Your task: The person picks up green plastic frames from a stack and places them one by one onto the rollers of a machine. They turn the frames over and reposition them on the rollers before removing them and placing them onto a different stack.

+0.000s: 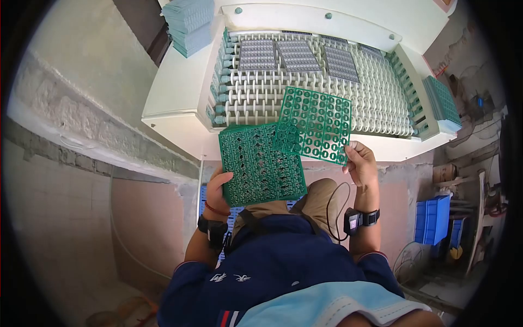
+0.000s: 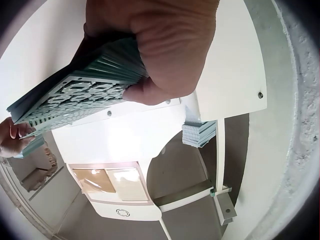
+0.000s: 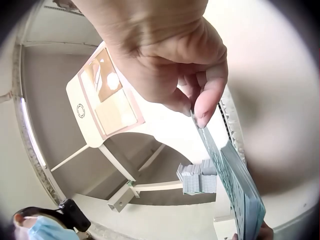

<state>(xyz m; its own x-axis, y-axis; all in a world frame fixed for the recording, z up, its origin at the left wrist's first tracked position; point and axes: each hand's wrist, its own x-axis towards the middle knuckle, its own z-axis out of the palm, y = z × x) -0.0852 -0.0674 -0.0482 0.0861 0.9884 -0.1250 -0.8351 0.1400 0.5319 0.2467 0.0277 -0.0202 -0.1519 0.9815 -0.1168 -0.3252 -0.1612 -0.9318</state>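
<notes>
My left hand (image 1: 219,192) grips a thick stack of green circuit board panels (image 1: 259,171) by its left side, thumb over the top face. In the left wrist view the many layered edges of the stack (image 2: 117,62) show under the palm. Between thumb and fingertips, my right hand (image 1: 362,163) pinches one green panel (image 1: 321,122) with rows of round shapes at its lower right corner. That panel is tilted and overlaps the stack's upper right part in the head view. The right wrist view shows the thumb and finger (image 3: 207,102) at the panel's edge.
Ahead stands a white machine with a bed of rollers (image 1: 253,98), where several grey panels (image 1: 298,56) lie toward the back. A stack of pale panels (image 1: 189,24) sits on its left ledge, another stack (image 1: 444,103) on its right. A blue crate (image 1: 432,218) stands far right.
</notes>
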